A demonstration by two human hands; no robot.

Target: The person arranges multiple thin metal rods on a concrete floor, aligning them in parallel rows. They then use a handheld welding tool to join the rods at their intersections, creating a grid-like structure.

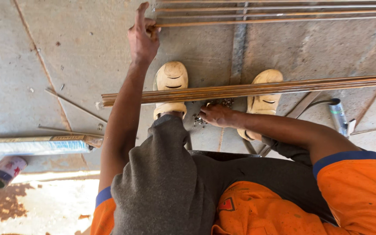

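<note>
Left hand: the left hand [143,37] is reaching far forward over the concrete floor [79,52], its fingers curling round the near end of one thin rod [275,19] and pinching it, with the index finger pointing up.
Thin rods: several rusty rods are lying side by side at the top of the view, running off to the right (the one being grasped is the lowest of them).
Right hand: the right hand [216,115] is resting low between the feet, fingers bent down onto a small heap of dark metal bits [199,120]; whether it is gripping any of them I cannot tell.
Bundle: a bundle of long rods [249,90] is lying across both cream shoes [171,82], passing between the two hands and crossing over the left forearm's line of reach.
Loose pieces: two single rods [75,105] are lying apart on the floor to the left.
Packages: a long flat box [44,145], pale with a tan edge band, is lying on the left floor; just below it a small tin [3,172], red and white with a dark rim, is lying on its side.
Right side: a clear bottle [338,116] is lying beside a flat metal strip [303,104].
</note>
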